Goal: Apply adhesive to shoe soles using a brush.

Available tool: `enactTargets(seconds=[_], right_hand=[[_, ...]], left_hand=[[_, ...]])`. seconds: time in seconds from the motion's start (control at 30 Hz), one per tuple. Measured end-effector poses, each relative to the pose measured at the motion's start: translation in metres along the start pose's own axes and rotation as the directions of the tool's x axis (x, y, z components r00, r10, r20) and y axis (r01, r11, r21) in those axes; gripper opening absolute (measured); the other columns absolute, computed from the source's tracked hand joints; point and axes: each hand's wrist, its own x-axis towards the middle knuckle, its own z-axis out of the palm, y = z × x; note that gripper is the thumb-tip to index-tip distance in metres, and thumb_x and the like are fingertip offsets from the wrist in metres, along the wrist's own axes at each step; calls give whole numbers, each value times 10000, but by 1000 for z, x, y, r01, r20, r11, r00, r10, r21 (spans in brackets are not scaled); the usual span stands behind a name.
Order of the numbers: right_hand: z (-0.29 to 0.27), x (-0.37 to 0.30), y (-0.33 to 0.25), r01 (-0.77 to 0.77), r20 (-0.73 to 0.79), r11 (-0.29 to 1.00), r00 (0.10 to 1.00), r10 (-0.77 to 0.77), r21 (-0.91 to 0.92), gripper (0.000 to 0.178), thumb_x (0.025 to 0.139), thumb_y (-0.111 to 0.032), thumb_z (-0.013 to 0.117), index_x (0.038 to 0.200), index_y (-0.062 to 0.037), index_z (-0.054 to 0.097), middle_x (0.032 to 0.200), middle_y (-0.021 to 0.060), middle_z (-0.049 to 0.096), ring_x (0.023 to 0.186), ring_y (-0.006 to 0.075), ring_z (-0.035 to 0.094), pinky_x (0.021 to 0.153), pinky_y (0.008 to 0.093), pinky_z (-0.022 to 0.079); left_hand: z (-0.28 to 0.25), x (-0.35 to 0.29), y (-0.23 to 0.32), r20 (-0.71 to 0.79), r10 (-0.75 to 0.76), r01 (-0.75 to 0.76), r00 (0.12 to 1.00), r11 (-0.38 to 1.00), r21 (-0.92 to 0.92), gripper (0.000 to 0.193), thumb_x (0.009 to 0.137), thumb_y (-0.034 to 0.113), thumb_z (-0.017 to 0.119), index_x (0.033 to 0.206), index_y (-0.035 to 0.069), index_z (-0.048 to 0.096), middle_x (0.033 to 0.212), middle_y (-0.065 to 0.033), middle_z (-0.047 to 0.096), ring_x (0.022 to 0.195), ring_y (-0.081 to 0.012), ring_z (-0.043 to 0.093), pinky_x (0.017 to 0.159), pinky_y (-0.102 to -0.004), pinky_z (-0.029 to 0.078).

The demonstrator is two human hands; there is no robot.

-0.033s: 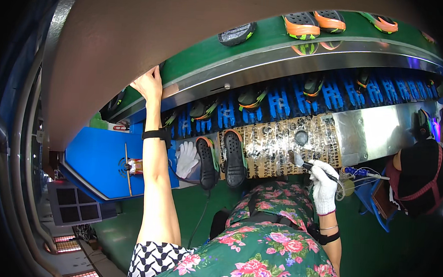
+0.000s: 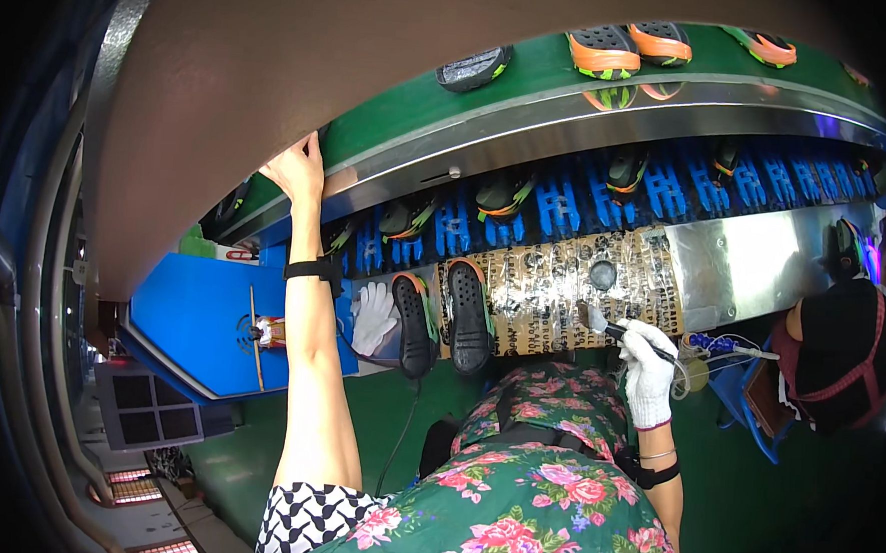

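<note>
My bare left hand (image 2: 300, 172) reaches to the far left, at the edge of the green conveyor belt (image 2: 366, 122). Most of its fingers are hidden behind the brown overhang, so what they touch does not show. In a white knit glove, my right hand (image 2: 649, 362) is closed round the dark handle of a brush (image 2: 601, 323). The brush tip points left, over the tape-covered cardboard (image 2: 532, 299). Two black shoe soles with coloured edges, a left one (image 2: 416, 325) and a right one (image 2: 470, 318), lie side by side at the cardboard's left end.
A loose white glove (image 2: 374, 318) lies by the soles. Behind the cardboard runs a row of blue racks (image 2: 557, 204) holding several shoe parts. Orange-edged soles (image 2: 604, 51) sit on the far belt. A blue table (image 2: 196, 314) stands left; a person (image 2: 835, 342) sits at right.
</note>
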Motion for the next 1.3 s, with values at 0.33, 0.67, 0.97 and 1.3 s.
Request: enactTargets(seconds=[0.33, 0.67, 0.97, 1.3], right_hand=[[-1, 2, 1, 12, -13, 1000, 1000, -12, 7, 205, 842, 20, 715, 1043, 51, 744, 997, 145, 763, 697, 125, 643, 631, 236, 510], [0, 1, -9, 21, -15, 999, 1000, -20, 26, 206, 833, 48, 723, 1037, 48, 752, 919, 115, 761, 665, 124, 631, 612, 239, 488], [3, -4, -23, 62, -8, 998, 998, -62, -7, 187, 851, 1, 719, 1032, 32, 754, 907, 91, 750, 674, 109, 620, 616, 229, 498], [-49, -14, -31, 102, -122, 994, 988, -97, 42, 186, 887, -25, 733, 1068, 8, 758, 926, 66, 762, 738, 97, 650, 655, 228, 502]], left_hand=[[-18, -26, 32, 257, 108, 5, 960, 915, -403, 368, 944, 397, 676, 1136, 99, 776, 1288, -114, 635, 1260, -327, 487, 1037, -524, 359], [-140, -8, 155, 239, 234, 81, 942, 533, -843, 282, 904, 266, 751, 1138, 109, 776, 1058, -95, 635, 1075, -264, 591, 980, -405, 443], [-67, 73, 322, 363, 333, 400, 870, -48, -915, 457, 789, 335, 879, 1043, 31, 650, 1034, -150, 685, 920, -217, 680, 810, -374, 559], [-141, 82, 474, 236, 251, 194, 939, 181, -964, 374, 849, 388, 794, 1065, 102, 685, 1082, -269, 665, 1132, -427, 582, 969, -498, 475]])
